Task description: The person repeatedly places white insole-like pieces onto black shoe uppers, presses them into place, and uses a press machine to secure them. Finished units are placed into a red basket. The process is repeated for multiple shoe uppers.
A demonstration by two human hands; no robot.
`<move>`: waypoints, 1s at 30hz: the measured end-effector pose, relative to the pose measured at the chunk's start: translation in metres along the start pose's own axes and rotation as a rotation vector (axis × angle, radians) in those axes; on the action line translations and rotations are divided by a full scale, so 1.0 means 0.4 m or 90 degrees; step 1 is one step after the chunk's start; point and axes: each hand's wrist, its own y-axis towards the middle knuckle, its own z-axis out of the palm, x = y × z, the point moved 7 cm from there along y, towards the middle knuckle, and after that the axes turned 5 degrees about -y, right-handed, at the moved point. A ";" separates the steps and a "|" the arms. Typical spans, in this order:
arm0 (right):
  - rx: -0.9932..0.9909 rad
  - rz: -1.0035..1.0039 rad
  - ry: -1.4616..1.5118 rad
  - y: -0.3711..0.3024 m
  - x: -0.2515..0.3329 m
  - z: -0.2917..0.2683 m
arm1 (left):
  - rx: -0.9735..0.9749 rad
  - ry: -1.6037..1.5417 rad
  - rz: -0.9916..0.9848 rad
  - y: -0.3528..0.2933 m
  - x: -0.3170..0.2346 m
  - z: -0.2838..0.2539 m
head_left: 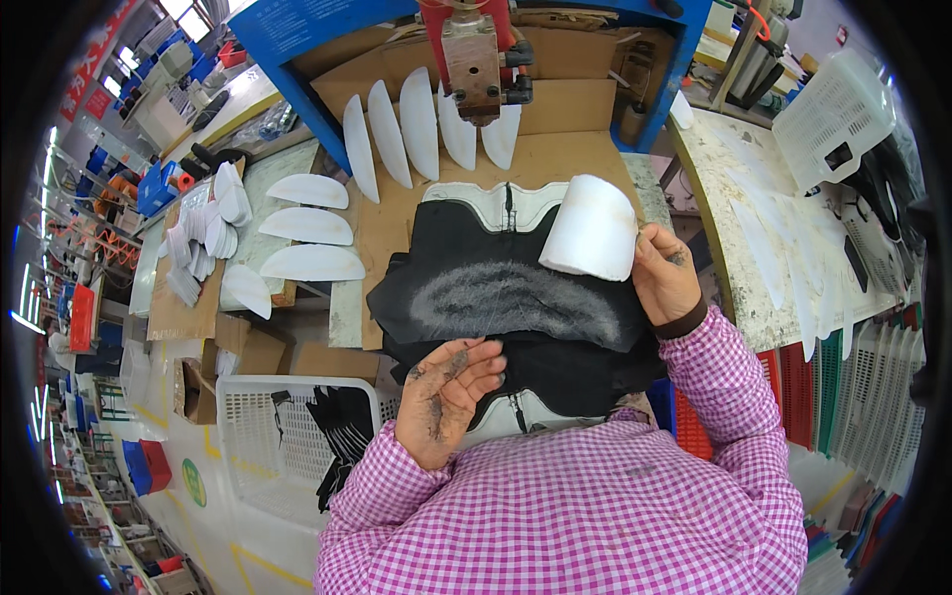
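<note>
My right hand [666, 276] pinches the lower right edge of a curved white stiffener sheet [592, 228], which is raised over the right side of a stack of black fabric pieces [456, 238]. The top black piece bears a long oval grey-white smear [516, 302] and a white scalloped border with a dark seam down its middle. My left hand [446, 397] is turned palm up in front of the stack, with loosely bent fingers and nothing in them. Dark residue marks both hands. Another scalloped white border shows at the near end of the stack.
A red and metal press head [471, 64] hangs above the board inside a blue frame [347, 35]. White half-moon pieces [418, 124] lie behind the stack and more [305, 226] on the left table. A white basket [243, 436] holding black strips stands lower left.
</note>
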 end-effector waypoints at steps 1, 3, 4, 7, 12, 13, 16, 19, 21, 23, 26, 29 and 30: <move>0.020 0.001 0.016 -0.005 0.000 0.007 | 0.012 -0.036 0.008 -0.001 0.001 0.005; 0.030 0.026 0.028 -0.014 -0.007 0.012 | 0.036 -0.066 0.054 0.006 -0.004 0.015; 0.032 0.027 0.037 -0.017 -0.007 0.014 | 0.049 -0.070 0.072 0.013 -0.004 0.021; 0.036 0.025 0.061 -0.016 -0.008 0.019 | 0.134 -0.080 0.081 0.035 0.007 0.063; 0.057 0.028 0.060 -0.013 -0.020 0.028 | 0.062 0.200 0.188 0.072 0.029 0.106; 0.033 0.043 0.049 -0.014 -0.027 0.020 | 0.057 0.210 0.221 0.076 0.032 0.116; 0.030 0.058 0.038 -0.014 -0.042 0.011 | 0.072 0.300 0.289 0.095 0.030 0.139; 0.031 0.066 0.024 -0.008 -0.054 0.003 | 0.042 0.342 0.276 0.116 0.022 0.118; 0.046 0.060 0.004 -0.001 -0.047 0.006 | 0.048 0.331 0.274 0.117 0.012 0.101; 0.055 0.069 0.018 0.002 -0.019 0.013 | 0.049 0.316 0.273 0.113 0.007 0.083; 0.123 0.014 -0.161 -0.002 0.087 0.053 | 0.056 0.294 0.298 0.102 -0.002 0.065; 0.256 -0.161 -0.537 -0.030 0.239 0.144 | 0.073 0.311 0.284 0.102 -0.003 0.054; 0.338 -0.271 -0.633 -0.037 0.275 0.196 | 0.093 0.323 0.267 0.106 -0.002 0.054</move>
